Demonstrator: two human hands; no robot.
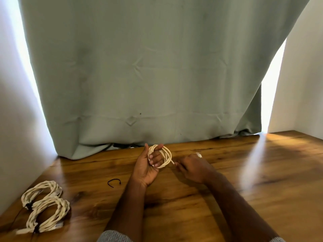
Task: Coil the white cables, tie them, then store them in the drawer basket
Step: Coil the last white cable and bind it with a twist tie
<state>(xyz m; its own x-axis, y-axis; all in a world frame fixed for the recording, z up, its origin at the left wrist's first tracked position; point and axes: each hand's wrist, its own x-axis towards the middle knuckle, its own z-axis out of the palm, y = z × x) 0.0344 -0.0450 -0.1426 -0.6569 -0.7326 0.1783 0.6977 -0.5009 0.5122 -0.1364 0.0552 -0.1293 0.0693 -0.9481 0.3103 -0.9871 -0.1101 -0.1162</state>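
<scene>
My left hand (146, 165) holds a small coil of white cable (166, 157), with its fingers curled through the loops, above the wooden table (244, 180). My right hand (192, 167) is just to the right and pinches the cable's loose tail where it leaves the coil; a white plug end shows above its knuckles. Two coiled white cables (45, 206), each bound with a dark tie, lie at the table's left front. A loose black tie (114, 182) rests on the wood left of my left wrist. No drawer basket is in view.
A grey-green curtain (148, 75) hangs behind the table and bunches on its far edge. White walls close in on the left and right. Bright light falls across the table's right side.
</scene>
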